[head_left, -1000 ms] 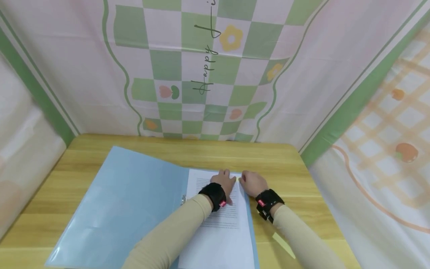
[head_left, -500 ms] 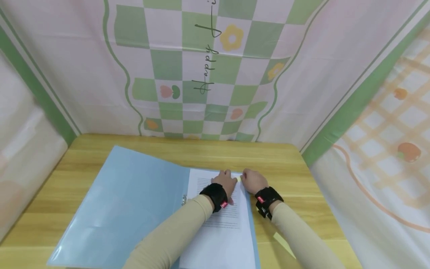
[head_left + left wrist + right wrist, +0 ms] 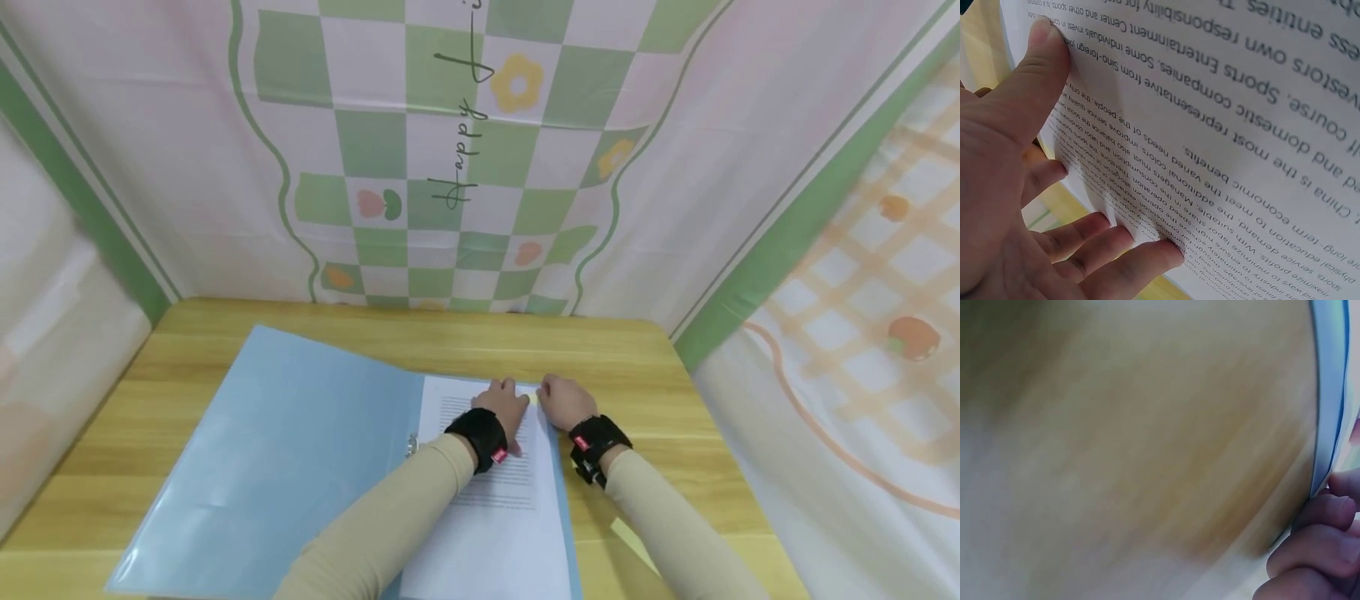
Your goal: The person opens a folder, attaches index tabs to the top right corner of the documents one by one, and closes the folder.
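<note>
A blue ring binder [image 3: 262, 467] lies spread on the table, its cover folded out to the left. Printed white paper [image 3: 487, 542] covers its right side. My left hand [image 3: 504, 410] rests on the upper part of the page; in the left wrist view its fingertips [image 3: 1159, 253] touch the sheet, fingers spread. At the page's top right corner, a small yellow sticky note [image 3: 533, 399] shows between both hands. My right hand [image 3: 567, 404] has its fingers curled there and pinches the note's outer end, mostly hidden. The right wrist view shows those fingers beside the binder's edge [image 3: 1330, 394].
A pale yellow strip [image 3: 634, 546] lies on the wooden table [image 3: 615, 346], partly under the right forearm. Metal rings [image 3: 412, 446] stand at the binder's spine. A patterned curtain [image 3: 442, 167] hangs behind the table and along both sides.
The right hand has shifted very slightly along the page's corner. The left hand and the binder hold nearly the same place.
</note>
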The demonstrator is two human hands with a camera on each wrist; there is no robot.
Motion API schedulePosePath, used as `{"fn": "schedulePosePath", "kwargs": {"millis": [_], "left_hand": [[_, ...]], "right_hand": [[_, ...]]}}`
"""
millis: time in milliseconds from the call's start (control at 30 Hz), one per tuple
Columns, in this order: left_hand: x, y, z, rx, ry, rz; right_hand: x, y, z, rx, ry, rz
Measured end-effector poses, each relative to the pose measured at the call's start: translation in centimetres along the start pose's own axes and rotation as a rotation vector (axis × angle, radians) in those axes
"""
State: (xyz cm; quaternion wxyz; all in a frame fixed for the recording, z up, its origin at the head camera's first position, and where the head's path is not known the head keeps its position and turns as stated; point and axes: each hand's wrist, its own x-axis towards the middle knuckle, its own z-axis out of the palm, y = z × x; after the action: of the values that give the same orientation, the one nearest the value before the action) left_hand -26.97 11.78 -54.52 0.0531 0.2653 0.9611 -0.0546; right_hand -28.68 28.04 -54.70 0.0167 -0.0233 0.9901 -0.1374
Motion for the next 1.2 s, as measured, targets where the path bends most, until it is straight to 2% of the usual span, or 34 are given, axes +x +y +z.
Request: {"fn": "schedulePosePath", "kwargs": {"millis": [267,433,600,900,1200], "left_hand": [[-1.3,-0.4,-2.0,0.126,-0.039,0.011],[-1.9,-0.5,-2.6,0.129,-0.041,0.01],[-1.6,-0.5,-2.2,0.142,-0.03,0.001],[0.0,-0.2,-0.1,0.127,0.004,-0.001],[0.1,-0.2,-0.5,0.118,-0.041,0.002]], "right_hand": [[-0.6,-0.4,-0.5,0.034,-0.017,-0.028],[-0.8,-0.4,-0.4,0.041,-0.029,-0.034],[-1.0,-0.9,-0.4,0.065,-0.046,-0.048],[-1.4,-1.5,-0.6,0.077,-0.075,-0.046],[-1.0,-0.2,-0.3,0.065,-0.082,-0.034]]}}
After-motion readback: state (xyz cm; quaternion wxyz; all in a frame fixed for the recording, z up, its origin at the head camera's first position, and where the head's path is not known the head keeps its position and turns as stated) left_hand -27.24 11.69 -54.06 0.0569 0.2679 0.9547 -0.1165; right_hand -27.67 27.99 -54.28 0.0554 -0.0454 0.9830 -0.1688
